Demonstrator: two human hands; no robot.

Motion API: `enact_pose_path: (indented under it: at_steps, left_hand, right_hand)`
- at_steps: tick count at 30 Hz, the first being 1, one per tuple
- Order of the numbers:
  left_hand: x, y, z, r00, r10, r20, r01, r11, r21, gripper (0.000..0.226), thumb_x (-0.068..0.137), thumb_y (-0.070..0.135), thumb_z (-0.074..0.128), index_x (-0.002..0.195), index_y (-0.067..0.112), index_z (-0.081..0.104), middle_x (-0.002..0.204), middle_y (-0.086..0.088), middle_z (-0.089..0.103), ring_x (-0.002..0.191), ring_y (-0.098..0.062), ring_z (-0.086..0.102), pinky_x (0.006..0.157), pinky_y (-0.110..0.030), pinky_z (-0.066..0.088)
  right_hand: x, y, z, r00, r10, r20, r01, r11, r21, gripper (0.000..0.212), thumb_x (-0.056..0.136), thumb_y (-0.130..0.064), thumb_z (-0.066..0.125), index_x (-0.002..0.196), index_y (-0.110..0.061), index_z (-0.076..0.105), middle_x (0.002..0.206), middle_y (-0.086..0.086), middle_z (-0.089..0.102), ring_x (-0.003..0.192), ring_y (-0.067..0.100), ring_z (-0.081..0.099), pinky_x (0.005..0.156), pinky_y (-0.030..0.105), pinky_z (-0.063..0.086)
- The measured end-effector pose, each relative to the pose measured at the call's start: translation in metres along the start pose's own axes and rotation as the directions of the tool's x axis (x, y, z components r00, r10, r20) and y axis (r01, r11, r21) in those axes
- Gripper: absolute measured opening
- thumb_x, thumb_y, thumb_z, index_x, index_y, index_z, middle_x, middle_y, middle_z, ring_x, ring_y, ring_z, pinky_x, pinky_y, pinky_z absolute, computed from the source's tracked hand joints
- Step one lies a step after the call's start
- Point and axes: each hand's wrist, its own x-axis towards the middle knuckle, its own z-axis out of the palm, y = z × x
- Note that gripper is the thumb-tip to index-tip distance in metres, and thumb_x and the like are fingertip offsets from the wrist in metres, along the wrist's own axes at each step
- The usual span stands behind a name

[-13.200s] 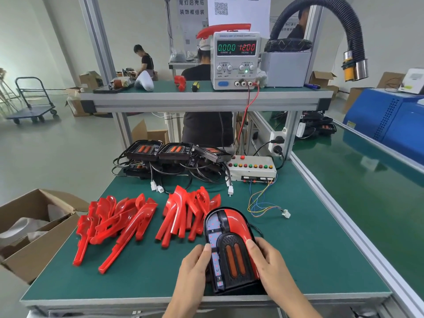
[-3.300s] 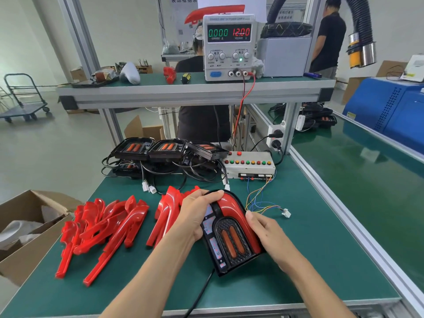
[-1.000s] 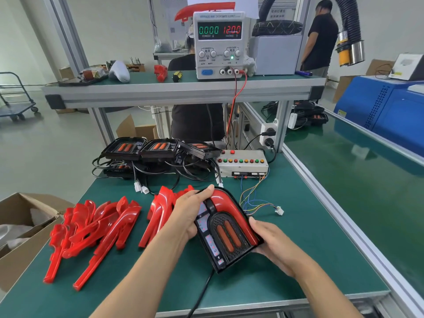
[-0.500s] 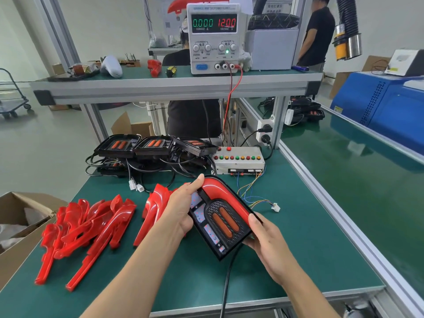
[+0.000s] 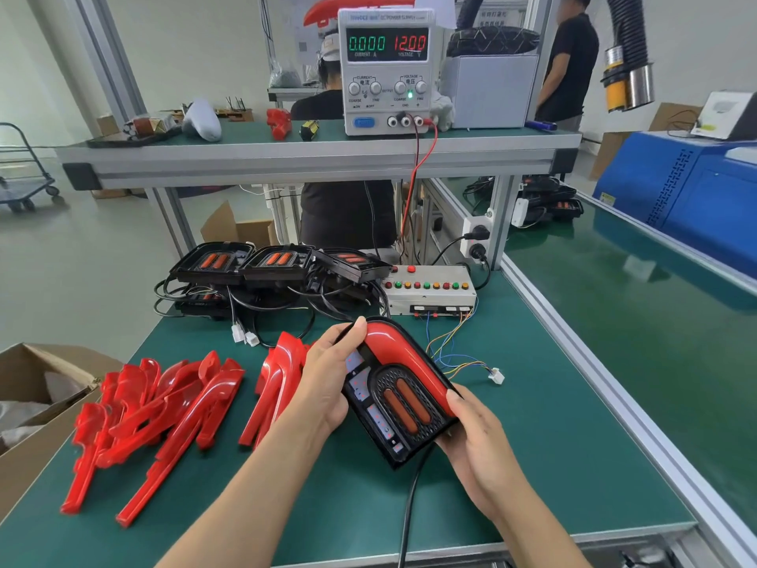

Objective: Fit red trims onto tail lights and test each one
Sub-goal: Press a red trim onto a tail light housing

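Observation:
I hold a black tail light [image 5: 399, 407] tilted above the green bench, with a red trim [image 5: 403, 356] curved over its top and right side. My left hand [image 5: 327, 377] grips its left edge, thumb on the top. My right hand [image 5: 471, 432] grips its lower right corner. A black cable [image 5: 409, 510] hangs from the light toward me. Loose red trims lie in a pile at left [image 5: 151, 420] and a smaller pile [image 5: 274, 383] beside my left hand. Three more tail lights [image 5: 270, 262] sit at the back.
A test box [image 5: 430, 291] with coloured buttons stands behind, its coloured wires ending in a white plug [image 5: 497, 376]. A power supply [image 5: 387, 71] on the upper shelf reads 0.000 and 12.00. A cardboard box [image 5: 28, 407] sits at the left. People stand beyond the bench.
Both hands have lifted the tail light off the bench and turned it, its lower end now swung right. My left thumb stays on the trim's top.

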Motion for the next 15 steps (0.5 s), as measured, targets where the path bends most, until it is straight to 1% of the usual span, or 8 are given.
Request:
enact_pose_path:
  at_steps: [2,4,8,10,12,13,15]
  left_hand:
    - [-0.001,-0.0006,0.0001,1.0,0.025,0.004,-0.025,1.0,0.01,0.021,0.09,0.025,0.072,0.101,0.007,0.068,0.092,-0.017,0.073,0.075,-0.026,0.071,0.077,-0.04,0.061]
    - [-0.0018,-0.0004,-0.0002,0.999,0.039,0.007,-0.039,0.999,0.017,0.018,0.091,0.025,0.072,0.099,0.009,0.07,0.091,-0.016,0.074,0.075,-0.025,0.071,0.078,-0.04,0.061]
    - [-0.0036,0.0006,0.0004,1.0,0.014,0.023,-0.015,1.0,0.021,0.01,0.094,0.022,0.069,0.093,0.012,0.07,0.089,-0.015,0.073,0.075,-0.026,0.07,0.079,-0.04,0.059]
    - [-0.0043,0.0001,0.0019,1.0,0.003,0.001,-0.003,1.0,0.01,0.008,0.093,0.017,0.069,0.087,0.012,0.067,0.084,-0.013,0.072,0.07,-0.024,0.068,0.074,-0.037,0.059]
    - [-0.0058,-0.0005,0.0042,1.0,0.006,-0.027,-0.006,1.0,-0.004,0.013,0.09,0.011,0.069,0.078,0.013,0.065,0.076,-0.01,0.07,0.065,-0.022,0.065,0.069,-0.034,0.057]
    - [-0.0068,-0.0005,0.0052,0.999,0.004,-0.032,-0.004,1.0,-0.007,0.015,0.089,0.009,0.07,0.076,0.013,0.064,0.074,-0.009,0.069,0.064,-0.022,0.064,0.068,-0.033,0.056]
    - [-0.0091,-0.0006,0.007,1.0,-0.007,-0.022,0.007,1.0,-0.003,0.016,0.087,0.007,0.07,0.074,0.013,0.064,0.071,-0.008,0.068,0.062,-0.021,0.063,0.065,-0.03,0.055]
  right_hand:
    - [0.0003,0.0004,-0.0004,1.0,0.004,0.022,-0.005,0.999,0.033,0.039,0.091,-0.024,0.057,0.119,-0.001,0.071,0.122,0.025,0.07,0.105,0.024,0.069,0.085,0.03,0.059]
    - [-0.0009,0.0018,-0.0006,0.999,0.009,0.035,-0.012,0.997,0.074,0.036,0.093,-0.022,0.057,0.119,-0.002,0.072,0.122,0.023,0.071,0.105,0.023,0.071,0.085,0.03,0.059]
    - [-0.0042,0.0058,-0.0028,0.999,0.019,0.031,-0.023,0.991,0.132,0.037,0.092,-0.021,0.06,0.12,-0.001,0.072,0.123,0.021,0.071,0.107,0.023,0.07,0.088,0.03,0.059]
    - [-0.005,0.0066,-0.0032,1.0,0.025,0.008,-0.026,0.991,0.13,0.039,0.087,-0.023,0.064,0.116,0.001,0.073,0.119,0.022,0.071,0.102,0.023,0.069,0.085,0.03,0.059]
    - [-0.006,0.0068,-0.0031,0.999,0.037,-0.017,-0.035,0.992,0.125,0.043,0.084,-0.023,0.067,0.116,0.006,0.07,0.116,0.026,0.069,0.101,0.026,0.066,0.088,0.036,0.056]
    - [-0.0064,0.0072,-0.0031,0.999,0.042,-0.029,-0.038,0.992,0.122,0.044,0.084,-0.023,0.067,0.116,0.008,0.069,0.115,0.027,0.069,0.101,0.028,0.064,0.089,0.039,0.054]
    - [-0.0065,0.0094,-0.0041,0.997,0.045,-0.058,-0.037,0.991,0.132,0.045,0.084,-0.022,0.067,0.116,0.01,0.067,0.109,0.024,0.07,0.099,0.028,0.063,0.088,0.04,0.053]
